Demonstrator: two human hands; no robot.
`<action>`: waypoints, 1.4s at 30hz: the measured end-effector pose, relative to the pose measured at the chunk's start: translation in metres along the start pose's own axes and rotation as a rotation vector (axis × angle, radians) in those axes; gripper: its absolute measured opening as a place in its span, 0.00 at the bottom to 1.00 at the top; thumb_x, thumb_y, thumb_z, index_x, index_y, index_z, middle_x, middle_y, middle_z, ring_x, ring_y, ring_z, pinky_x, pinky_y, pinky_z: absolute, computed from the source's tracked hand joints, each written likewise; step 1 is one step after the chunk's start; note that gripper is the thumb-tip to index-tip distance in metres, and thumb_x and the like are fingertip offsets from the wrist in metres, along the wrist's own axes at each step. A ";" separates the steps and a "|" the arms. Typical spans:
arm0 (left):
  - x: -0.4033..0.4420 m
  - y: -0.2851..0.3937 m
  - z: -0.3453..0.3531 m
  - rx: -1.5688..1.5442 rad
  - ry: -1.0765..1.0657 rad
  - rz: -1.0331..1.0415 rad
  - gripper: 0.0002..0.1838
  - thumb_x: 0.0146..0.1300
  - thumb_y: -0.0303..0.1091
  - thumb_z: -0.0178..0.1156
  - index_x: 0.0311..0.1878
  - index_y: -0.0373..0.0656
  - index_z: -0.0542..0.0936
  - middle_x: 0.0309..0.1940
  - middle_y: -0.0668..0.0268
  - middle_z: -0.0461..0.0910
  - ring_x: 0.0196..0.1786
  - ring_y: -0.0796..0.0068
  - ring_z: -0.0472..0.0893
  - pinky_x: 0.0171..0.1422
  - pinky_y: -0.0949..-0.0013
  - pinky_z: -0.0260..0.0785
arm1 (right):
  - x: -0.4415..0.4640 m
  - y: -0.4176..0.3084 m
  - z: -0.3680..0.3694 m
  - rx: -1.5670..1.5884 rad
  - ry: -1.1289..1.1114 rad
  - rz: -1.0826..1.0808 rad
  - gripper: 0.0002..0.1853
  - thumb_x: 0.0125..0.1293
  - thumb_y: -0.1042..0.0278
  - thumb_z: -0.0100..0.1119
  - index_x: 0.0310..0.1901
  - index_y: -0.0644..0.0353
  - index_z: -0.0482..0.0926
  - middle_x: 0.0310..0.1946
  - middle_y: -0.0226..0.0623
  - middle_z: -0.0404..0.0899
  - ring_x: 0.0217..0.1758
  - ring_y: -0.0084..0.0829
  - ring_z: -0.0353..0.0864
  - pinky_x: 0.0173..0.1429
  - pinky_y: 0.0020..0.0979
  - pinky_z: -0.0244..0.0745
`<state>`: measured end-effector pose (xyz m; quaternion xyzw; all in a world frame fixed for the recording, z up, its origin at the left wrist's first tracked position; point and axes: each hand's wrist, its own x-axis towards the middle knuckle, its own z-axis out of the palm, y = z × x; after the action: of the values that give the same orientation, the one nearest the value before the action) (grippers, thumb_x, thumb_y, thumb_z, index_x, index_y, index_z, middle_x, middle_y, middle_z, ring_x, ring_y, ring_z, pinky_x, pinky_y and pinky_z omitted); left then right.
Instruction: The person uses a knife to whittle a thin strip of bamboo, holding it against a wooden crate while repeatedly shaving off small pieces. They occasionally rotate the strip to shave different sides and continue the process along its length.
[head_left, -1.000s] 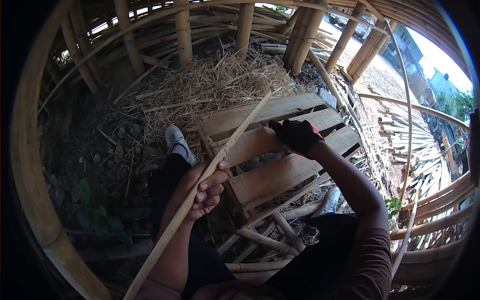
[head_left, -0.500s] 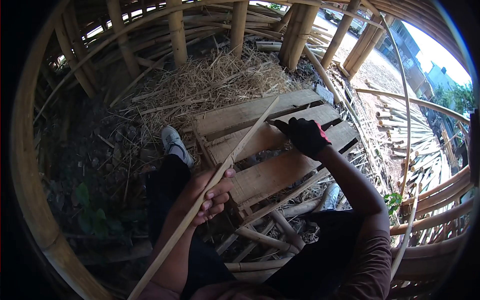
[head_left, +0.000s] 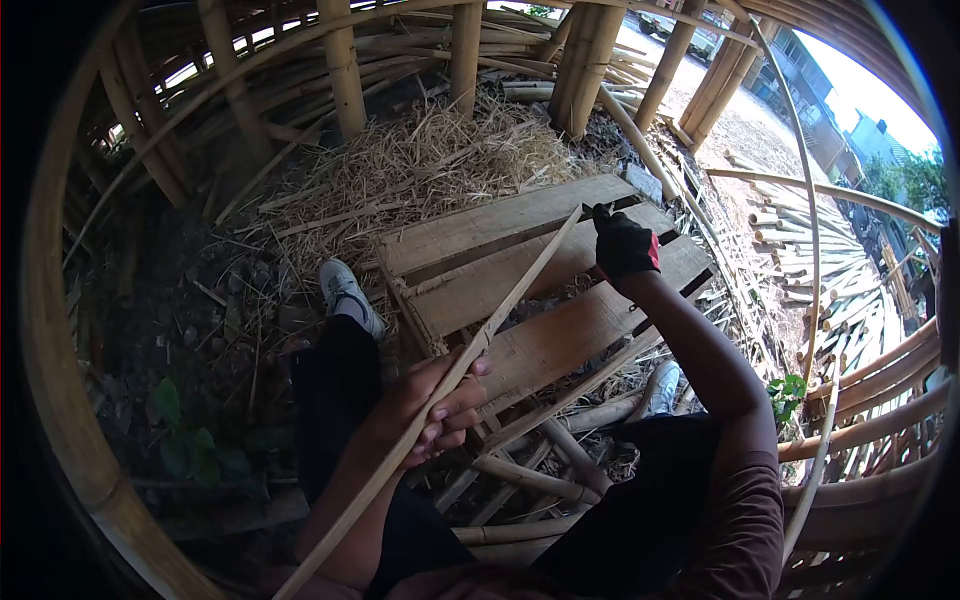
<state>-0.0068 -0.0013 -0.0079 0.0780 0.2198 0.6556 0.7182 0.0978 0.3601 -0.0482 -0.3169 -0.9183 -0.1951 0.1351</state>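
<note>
A long pale bamboo strip (head_left: 510, 302) slants from the bottom edge up over the slatted wooden crate (head_left: 560, 345). My bare left hand (head_left: 440, 410) is closed around its middle, in front of the crate's near left corner. My right hand (head_left: 626, 246), in a black and red glove, is closed above the crate's far right part, right by the strip's pointed far end. A small dark tip shows between glove and strip end; I cannot make out whether it is a tool or a gloved finger.
Straw (head_left: 430, 165) lies heaped behind the crate. Upright bamboo posts (head_left: 342, 80) stand beyond it. Cut bamboo poles (head_left: 815, 270) are piled at the right, near a thin leaning strip (head_left: 808, 180). My shoe (head_left: 350, 292) rests left of the crate. A curved bamboo pole (head_left: 70, 440) borders the left.
My right hand has moved up, from over the crate's middle slats to the strip's far end, and turned to point upward. The strip's tip has shifted slightly right and down, with my left hand.
</note>
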 end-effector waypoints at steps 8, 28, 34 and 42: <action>0.002 -0.005 0.008 0.013 -0.011 -0.037 0.11 0.79 0.38 0.37 0.48 0.40 0.63 0.13 0.76 0.63 0.08 0.88 0.64 0.09 0.85 0.52 | 0.003 0.003 0.000 0.049 0.006 0.093 0.19 0.65 0.70 0.48 0.57 0.56 0.75 0.40 0.43 0.82 0.38 0.44 0.85 0.37 0.45 0.77; -0.002 0.006 -0.002 0.017 0.000 0.025 0.11 0.79 0.38 0.34 0.47 0.41 0.62 0.14 0.75 0.63 0.09 0.87 0.60 0.10 0.84 0.50 | -0.006 -0.024 -0.036 0.100 0.113 0.070 0.17 0.71 0.63 0.49 0.58 0.55 0.72 0.38 0.43 0.79 0.35 0.44 0.84 0.32 0.46 0.78; -0.004 0.007 0.005 0.128 0.103 0.011 0.12 0.79 0.39 0.35 0.46 0.41 0.64 0.13 0.77 0.62 0.08 0.89 0.59 0.09 0.85 0.50 | -0.017 -0.035 -0.046 0.477 0.132 -0.153 0.23 0.69 0.63 0.51 0.66 0.49 0.71 0.36 0.43 0.77 0.33 0.41 0.83 0.33 0.46 0.77; -0.005 0.006 0.008 0.174 0.142 0.011 0.11 0.79 0.38 0.36 0.46 0.42 0.65 0.13 0.78 0.61 0.08 0.90 0.58 0.10 0.85 0.49 | -0.022 -0.067 -0.071 -0.054 0.284 -0.261 0.27 0.66 0.71 0.52 0.69 0.53 0.69 0.32 0.36 0.73 0.29 0.35 0.77 0.28 0.37 0.73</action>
<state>-0.0096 -0.0041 0.0025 0.0946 0.3259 0.6417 0.6878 0.0805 0.2682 -0.0116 -0.1681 -0.9176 -0.2784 0.2285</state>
